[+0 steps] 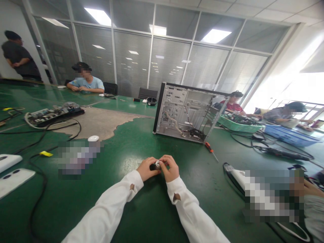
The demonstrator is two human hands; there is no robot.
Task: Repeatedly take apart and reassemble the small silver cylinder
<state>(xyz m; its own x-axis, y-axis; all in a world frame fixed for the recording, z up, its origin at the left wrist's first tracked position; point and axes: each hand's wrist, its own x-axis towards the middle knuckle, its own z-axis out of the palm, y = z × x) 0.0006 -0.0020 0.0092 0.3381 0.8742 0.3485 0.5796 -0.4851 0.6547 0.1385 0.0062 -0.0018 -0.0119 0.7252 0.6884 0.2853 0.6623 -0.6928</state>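
Observation:
In the head view, a small black cylindrical part with a white round end (157, 164) is held just above the green table. My left hand (147, 169) wraps its fingers round the dark body. At the white end, the thumb and fingers of my right hand (170, 168) pinch it from the other side. The fingers cover much of the part, so its exact kind does not show. Beyond my hands stands an open computer case (177, 130), with a few wires inside. An orange-handled screwdriver (208, 147) lies beside its right corner.
A stripped device with exposed parts (54, 113) and black cables lie at left, near two white phones (15, 180). A green basket (240, 127) and a blue basket (291, 136) stand at right. Another person's hand (310, 187) is at the right edge. More people sit around the table.

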